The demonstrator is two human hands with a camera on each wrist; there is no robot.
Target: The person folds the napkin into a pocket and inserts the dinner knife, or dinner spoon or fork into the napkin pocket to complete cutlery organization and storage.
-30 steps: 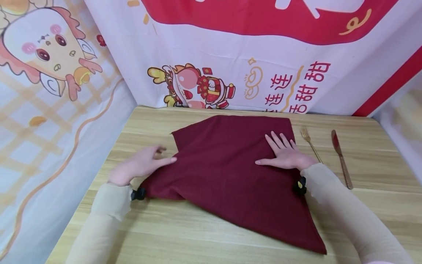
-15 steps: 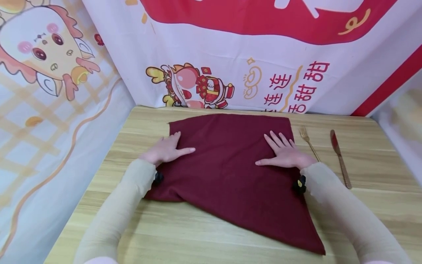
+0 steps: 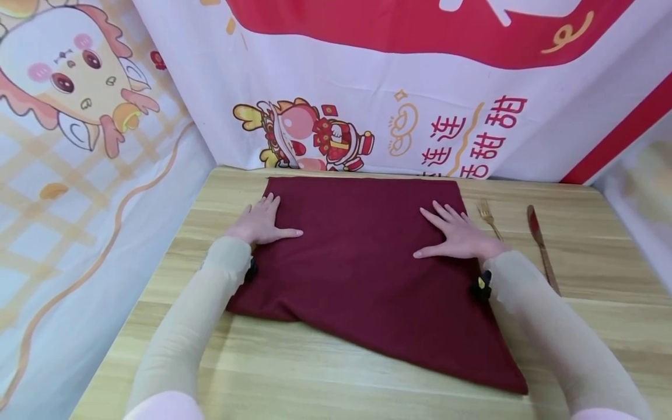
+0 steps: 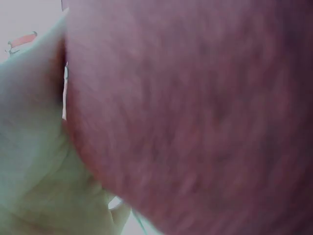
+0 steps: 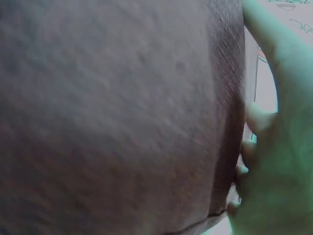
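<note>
Cloth (image 3: 367,274) is spread on the desk (image 3: 325,373), pressed flat by the left hand (image 3: 261,223) and right hand (image 3: 458,236), fingers straight and splayed. Fork (image 3: 488,217) and knife (image 3: 541,248) are laid right of it.

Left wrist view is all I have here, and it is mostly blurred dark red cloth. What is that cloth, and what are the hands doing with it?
Observer: It is a dark red napkin spread on a wooden table. The left hand lies flat on its left side, fingers straight.
Operator: And the other hand?
Observer: The right hand lies flat on the napkin's right side, fingers spread.
Operator: Anything else on the table?
Observer: A gold fork and a knife lie just right of the napkin, off the cloth.
</note>
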